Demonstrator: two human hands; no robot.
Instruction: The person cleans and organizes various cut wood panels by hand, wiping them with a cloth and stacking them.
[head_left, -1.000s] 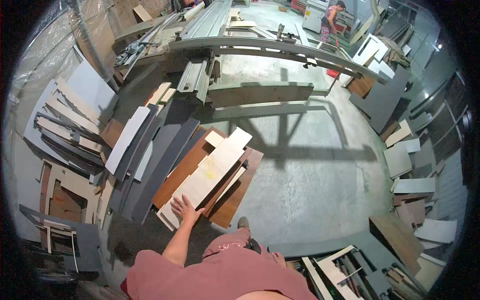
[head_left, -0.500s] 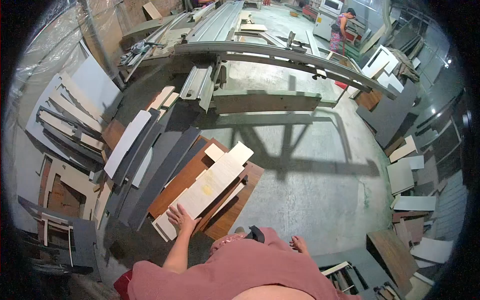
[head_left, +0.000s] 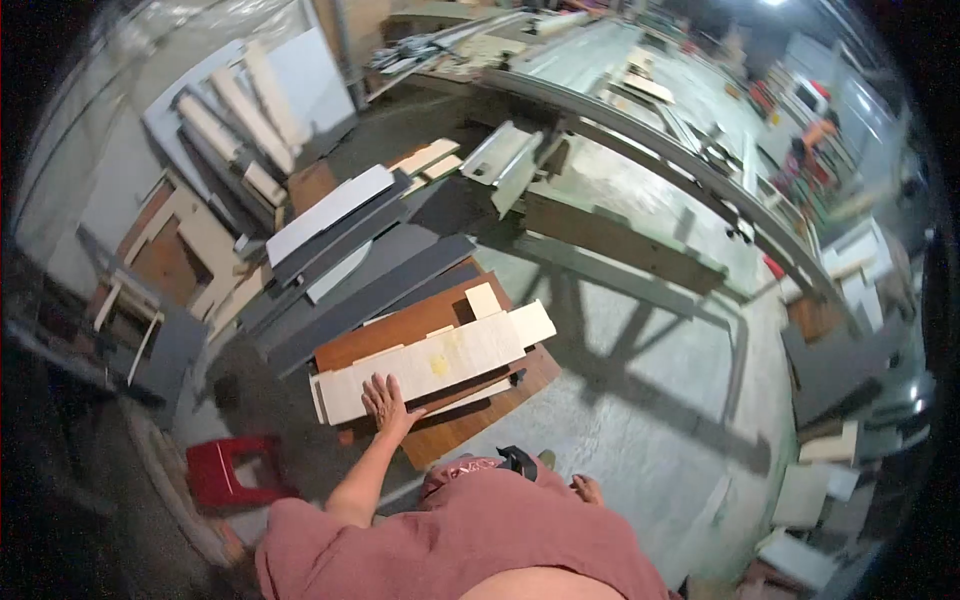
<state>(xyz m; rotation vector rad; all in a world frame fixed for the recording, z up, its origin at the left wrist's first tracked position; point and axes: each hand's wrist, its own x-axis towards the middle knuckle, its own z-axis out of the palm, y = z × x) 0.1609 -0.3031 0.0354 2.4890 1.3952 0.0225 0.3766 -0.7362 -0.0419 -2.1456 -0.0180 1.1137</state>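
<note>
My left hand lies with spread fingers on the near edge of a long pale wooden board, palm down and not wrapped around it. That board tops a stack of offcuts on the floor, with a smaller pale piece at its right end. Beneath it show a reddish-brown panel and a brown wood-grain panel. My right hand hangs beside my body above the floor, loosely curled, partly hidden by my shirt, and nothing shows in it.
Dark grey panels and a white board lie beyond the stack. A red plastic stool stands at the left. A metal-railed machine frame spans the back. Offcuts line the right side, and a blurred person is far right.
My view has swung left, bringing the red stool into sight and shifting the machine frame rightward. My left hand stays on the pale board; my right hand still hangs at my side.
</note>
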